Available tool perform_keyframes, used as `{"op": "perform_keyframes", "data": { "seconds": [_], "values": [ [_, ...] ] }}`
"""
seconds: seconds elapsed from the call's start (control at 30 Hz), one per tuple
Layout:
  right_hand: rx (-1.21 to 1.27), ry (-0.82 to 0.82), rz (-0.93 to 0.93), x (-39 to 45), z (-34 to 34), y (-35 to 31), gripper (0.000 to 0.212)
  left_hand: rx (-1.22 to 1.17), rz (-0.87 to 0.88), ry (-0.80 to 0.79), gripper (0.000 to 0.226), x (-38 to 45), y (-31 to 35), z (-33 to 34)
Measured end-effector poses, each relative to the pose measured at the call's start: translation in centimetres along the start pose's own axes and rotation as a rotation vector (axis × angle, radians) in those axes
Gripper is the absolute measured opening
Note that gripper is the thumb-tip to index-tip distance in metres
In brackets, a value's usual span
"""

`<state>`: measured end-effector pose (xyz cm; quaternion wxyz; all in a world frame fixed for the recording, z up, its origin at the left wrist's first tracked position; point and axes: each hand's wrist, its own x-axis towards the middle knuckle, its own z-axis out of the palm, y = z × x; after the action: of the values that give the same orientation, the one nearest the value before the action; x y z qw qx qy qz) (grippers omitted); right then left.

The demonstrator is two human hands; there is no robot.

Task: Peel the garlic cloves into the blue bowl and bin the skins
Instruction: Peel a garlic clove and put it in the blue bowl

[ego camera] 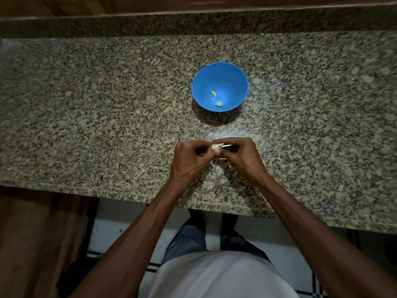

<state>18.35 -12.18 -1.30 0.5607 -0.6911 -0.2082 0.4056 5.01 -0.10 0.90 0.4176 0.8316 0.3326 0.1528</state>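
Observation:
A blue bowl (220,69) stands on the granite counter (107,104) and holds two peeled garlic cloves (213,94). Below it, close to the counter's front edge, my left hand (189,160) pinches a pale garlic clove (215,147). My right hand (240,155) meets it from the right and pinches a thin strip of skin (225,145) that sticks out of the clove. Small pale bits of skin (222,159) lie on the counter under my hands, partly hidden by the fingers. No bin is in view.
The counter runs the full width, with a raised granite back ledge (193,22) and wood behind it. Its front edge (129,193) slants across below my wrists. Tiled floor (253,237) and my legs show under the counter.

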Motion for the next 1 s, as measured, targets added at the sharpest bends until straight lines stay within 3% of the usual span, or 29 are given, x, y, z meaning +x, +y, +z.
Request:
{"op": "perform_keyframes", "data": {
  "seconds": [0.23,0.53,0.87,1.0],
  "values": [
    [0.048,0.043,0.022,-0.3,0.5,0.6,0.024,-0.103,-0.139,0.137,0.03,-1.2,0.3,1.7],
    [0.062,0.029,0.073,-0.2,0.1,0.7,0.03,-0.24,-0.203,-0.04,0.026,-1.1,-0.4,0.4],
    [0.254,0.035,0.13,-0.8,0.3,1.0,0.031,-0.269,-0.211,-0.05,0.011,-0.8,-1.0,0.4],
    [0.222,0.071,0.13,-0.6,0.0,1.3,0.028,-0.382,-0.372,0.002,0.011,-1.8,-1.5,1.2]
  ]
}}
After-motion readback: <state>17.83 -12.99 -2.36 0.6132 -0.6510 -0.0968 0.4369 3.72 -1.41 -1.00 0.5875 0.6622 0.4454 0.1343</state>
